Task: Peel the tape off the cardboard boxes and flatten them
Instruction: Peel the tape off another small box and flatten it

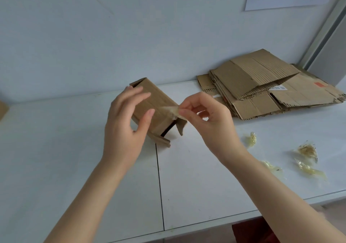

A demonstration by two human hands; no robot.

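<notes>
A small brown cardboard box [159, 108] lies on the white table [74, 158], both ends open with flaps loose. My left hand [125, 123] hovers at the box's left side with fingers spread; whether it touches the cardboard is unclear. My right hand [207, 119] pinches a strip of clear tape [173, 110] between thumb and forefinger. The strip runs from the box's top right edge and is partly lifted off it.
A stack of flattened cardboard boxes [271, 87] lies at the back right against the wall. Several crumpled balls of peeled tape [307, 152] lie on the table at the right. A seam [160, 186] divides the tabletop. Another bit of cardboard [3, 109] shows at the far left.
</notes>
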